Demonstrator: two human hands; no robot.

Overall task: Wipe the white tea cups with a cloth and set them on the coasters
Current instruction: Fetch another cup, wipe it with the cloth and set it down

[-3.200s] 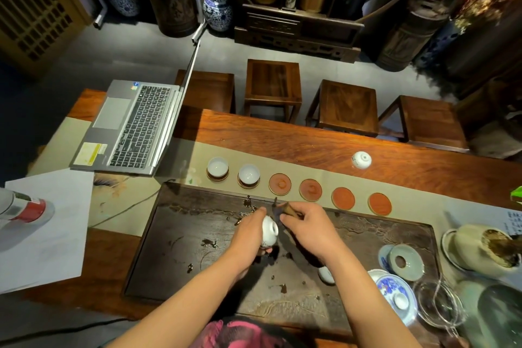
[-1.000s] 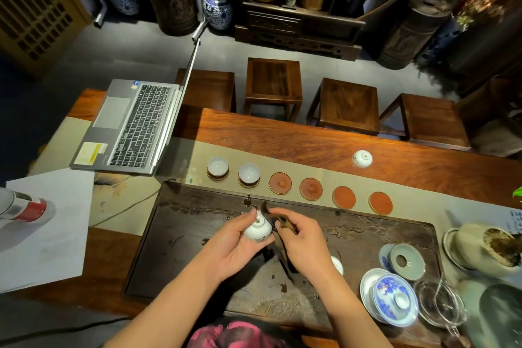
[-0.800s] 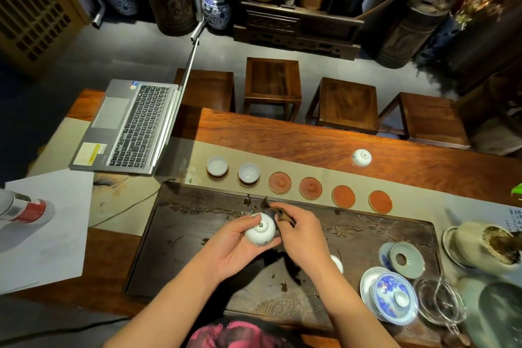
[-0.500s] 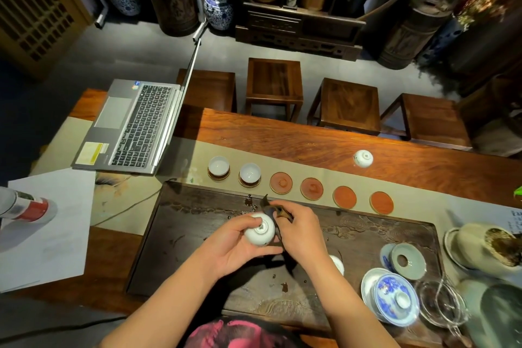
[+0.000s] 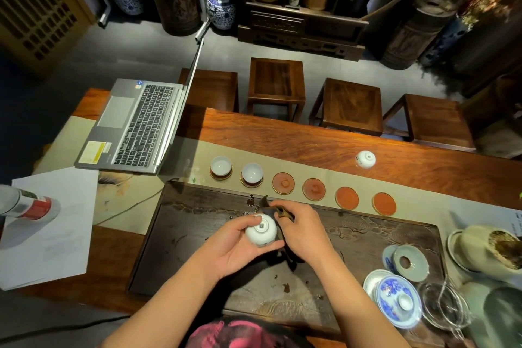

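My left hand (image 5: 231,248) holds a white tea cup (image 5: 260,230) with its base turned up toward me, over the dark tea tray (image 5: 180,234). My right hand (image 5: 303,234) grips a dark brown cloth (image 5: 272,210) pressed against the cup's right side. Two white cups (image 5: 221,167) (image 5: 252,173) stand on the two leftmost coasters. To their right lie several bare red-brown coasters (image 5: 283,183) (image 5: 384,203) in a row. Another white cup (image 5: 365,159) lies upside down on the wooden table beyond them.
An open laptop (image 5: 135,127) sits at the far left, with white paper (image 5: 48,223) and a red-banded can (image 5: 25,203) nearer. Blue-and-white lidded bowls (image 5: 398,301), a celadon lid (image 5: 411,263), a glass pitcher (image 5: 443,308) and a pot (image 5: 491,251) crowd the right. Stools (image 5: 276,82) stand beyond the table.
The left hand has turned the cup from sideways to base-up against the cloth. Both hands stay over the tray's middle, and the cups on the coasters are unmoved.
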